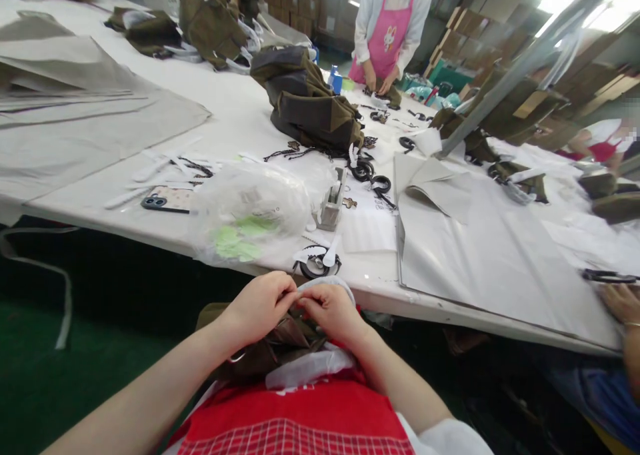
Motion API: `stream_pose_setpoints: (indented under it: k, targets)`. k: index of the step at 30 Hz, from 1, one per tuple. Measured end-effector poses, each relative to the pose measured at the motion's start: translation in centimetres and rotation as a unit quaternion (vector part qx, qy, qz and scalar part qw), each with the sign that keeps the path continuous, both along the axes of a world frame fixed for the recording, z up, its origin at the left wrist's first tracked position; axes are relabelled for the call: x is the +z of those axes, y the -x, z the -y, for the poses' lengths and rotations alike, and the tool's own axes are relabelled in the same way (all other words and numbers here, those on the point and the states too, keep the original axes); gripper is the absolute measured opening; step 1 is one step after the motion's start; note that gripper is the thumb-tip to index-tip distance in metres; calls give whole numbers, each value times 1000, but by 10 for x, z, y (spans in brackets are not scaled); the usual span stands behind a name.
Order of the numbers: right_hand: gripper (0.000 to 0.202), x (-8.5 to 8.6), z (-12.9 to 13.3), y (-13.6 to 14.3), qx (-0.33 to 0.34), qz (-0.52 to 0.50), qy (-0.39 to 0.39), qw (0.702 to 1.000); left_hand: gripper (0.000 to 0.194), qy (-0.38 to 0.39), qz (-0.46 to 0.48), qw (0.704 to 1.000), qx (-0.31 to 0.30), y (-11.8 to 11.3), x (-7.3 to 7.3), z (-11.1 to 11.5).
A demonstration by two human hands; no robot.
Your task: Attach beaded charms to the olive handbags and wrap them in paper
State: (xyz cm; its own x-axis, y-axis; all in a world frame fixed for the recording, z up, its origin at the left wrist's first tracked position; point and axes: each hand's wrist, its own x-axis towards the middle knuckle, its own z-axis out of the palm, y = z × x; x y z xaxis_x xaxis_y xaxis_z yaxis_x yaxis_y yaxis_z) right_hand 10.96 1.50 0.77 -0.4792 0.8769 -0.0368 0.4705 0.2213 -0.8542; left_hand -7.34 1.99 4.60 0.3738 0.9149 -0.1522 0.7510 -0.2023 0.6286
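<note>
My left hand (pixel 263 303) and my right hand (pixel 333 308) meet at the fingertips in front of me, below the table's front edge. Both are closed in a pinch; whatever lies between the fingers is too small or hidden to name. Under them, on my lap, is an olive-brown canvas bag (pixel 285 345), partly covered by my hands and wrists. White wrapping (pixel 310 367) lies along its near side, against my red apron (pixel 300 418). Just beyond my fingers, a coiled black strap (pixel 316 263) with white tags sits at the table edge.
A clear plastic bag (pixel 250 205) with green pieces lies ahead, beside a tape dispenser (pixel 333 202) and a phone (pixel 167 198). Farther back stands an olive backpack (pixel 310 98). Grey sheets (pixel 465 228) cover the right side. A co-worker in a pink apron (pixel 387 42) stands opposite; another person's hand (pixel 620 302) is at right.
</note>
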Motion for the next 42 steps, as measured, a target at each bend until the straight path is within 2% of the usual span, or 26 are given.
stream_pose_setpoints:
  k: [3, 6, 8, 11, 13, 17, 20, 22, 24, 27, 29, 32, 34, 38, 42]
  targets:
    - [21, 11, -21, -20, -35, -12, 17, 999, 14, -7, 12, 1000, 7, 4, 4, 3]
    - [25, 14, -56, -43, -116, 82, -53, 988, 19, -12, 23, 1000, -8, 10, 5, 9]
    - [29, 9, -81, -52, -105, 203, -103, 968, 19, 5, 30, 999, -28, 14, 2, 14]
    - [38, -5, -110, -53, -25, 348, -112, 930, 18, 40, 38, 998, -31, 18, -3, 22]
    - [31, -15, -121, -47, 2, 386, -111, 916, 19, 48, 41, 998, -22, 20, -4, 25]
    - [28, -24, -131, -34, -22, 401, -114, 909, 21, 45, 35, 998, -9, 24, -6, 29]
    - [28, -21, -125, -26, -46, 384, -119, 914, 35, 48, 35, 998, 27, 26, -11, 29]
    - [28, -15, -112, -25, -69, 329, -134, 932, 45, 60, 43, 995, 67, 27, -15, 28]
    - [29, -8, -94, -28, -84, 254, -133, 954, 47, 73, 62, 991, 98, 29, -18, 22]
    - [46, -1, -62, -40, -58, 157, -61, 984, 44, 118, 128, 978, 113, 35, -26, 5]
    - [53, -1, -41, -52, -20, 91, 5, 996, 44, 194, 197, 952, 135, 38, -35, -12]
    - [52, -9, -16, -68, 39, -2, 87, 995, 41, 333, 280, 882, 178, 35, -51, -40]
    - [45, -16, -4, -74, 39, -31, 110, 993, 41, 401, 293, 851, 172, 25, -60, -55]
    - [39, -24, 13, -77, -2, -68, 148, 987, 49, 461, 280, 825, 168, -1, -73, -70]
    - [38, -21, 21, -71, 9, -78, 161, 984, 48, 458, 277, 819, 207, -19, -80, -73]
